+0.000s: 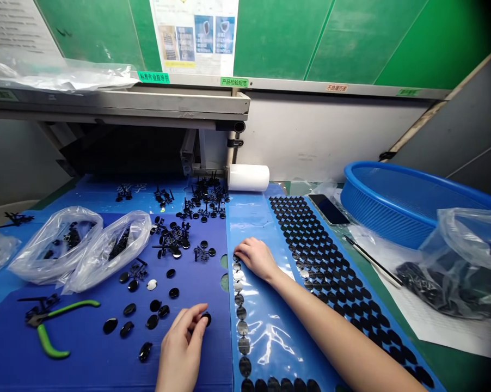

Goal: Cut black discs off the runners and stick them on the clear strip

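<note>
My left hand (182,348) is low over the purple-blue sheet, with a glossy black oval disc (207,318) pinched between thumb and fingers. Farther forward, my right hand (256,258) reaches over a blue board covered in clear film (265,310). Its fingers are drawn together on a dark disc at the upper end of a column of black discs (241,313), partly hidden by the fingertips. Loose black oval pieces (152,321) lie left of my left hand. Beyond them sit black moulded sprues (174,237) with discs attached.
Green-handled cutters (51,340) lie at left near two clear bags of black parts (121,245). Rows of black discs (331,261) cover the board's right side. A phone (329,209), pen (372,258), blue basket (388,212) and white roll (249,178) are around it.
</note>
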